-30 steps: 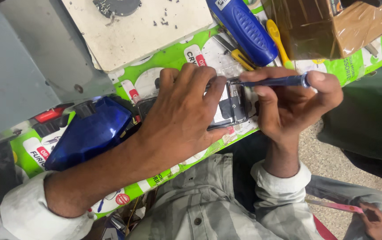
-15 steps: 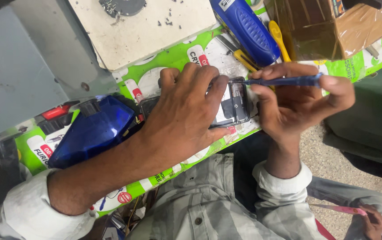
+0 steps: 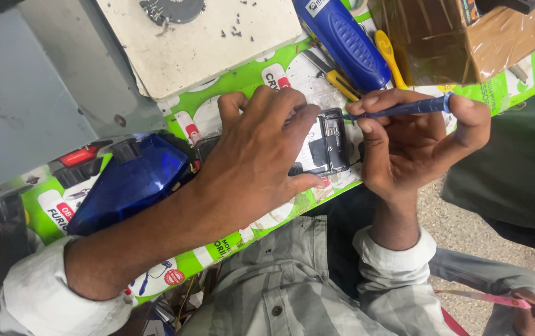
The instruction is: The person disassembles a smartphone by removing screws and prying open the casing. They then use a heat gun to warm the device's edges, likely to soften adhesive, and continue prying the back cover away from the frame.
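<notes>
The right hand (image 3: pixel 413 146) pinches a slim blue screwdriver (image 3: pixel 404 109) between thumb and fingers (image 3: pixel 367 134), the shaft lying nearly level with its tip pointing left onto the upper edge of a small opened phone (image 3: pixel 328 144). The phone, dark with its grey inner frame showing, lies flat on the tabletop (image 3: pixel 230 239) between the two hands, just left of the right hand's knuckles.

The left hand (image 3: pixel 258 155) rests palm down over the phone's left part, its fingers spread and pressed onto the surface; the fingertips reach the phone's upper left corner and the thumb lies along its lower edge, touching it. How much of the phone lies under the palm cannot be told.

Both forearms come out of rolled white cuffs (image 3: pixel 398 255), above a grey striped shirt.

The tabletop is covered by a bright green printed mat (image 3: pixel 155 277). Left of the left wrist lies a translucent blue bulky tool (image 3: pixel 127 183) with a black nozzle, beside a red switch (image 3: pixel 78 155). Beyond the fingers sits a white scuffed board (image 3: pixel 211 43) strewn with tiny screws. To its right lies a large blue-handled tool (image 3: pixel 345 40), next to a yellow-handled one (image 3: pixel 387 53), near the screwdriver's tip. A brown tape-wrapped box (image 3: pixel 466 37) stands at the upper right.

At the lower right, another hand (image 3: pixel 531 314) holds a thin pink strip (image 3: pixel 485 298), well apart from the work.
</notes>
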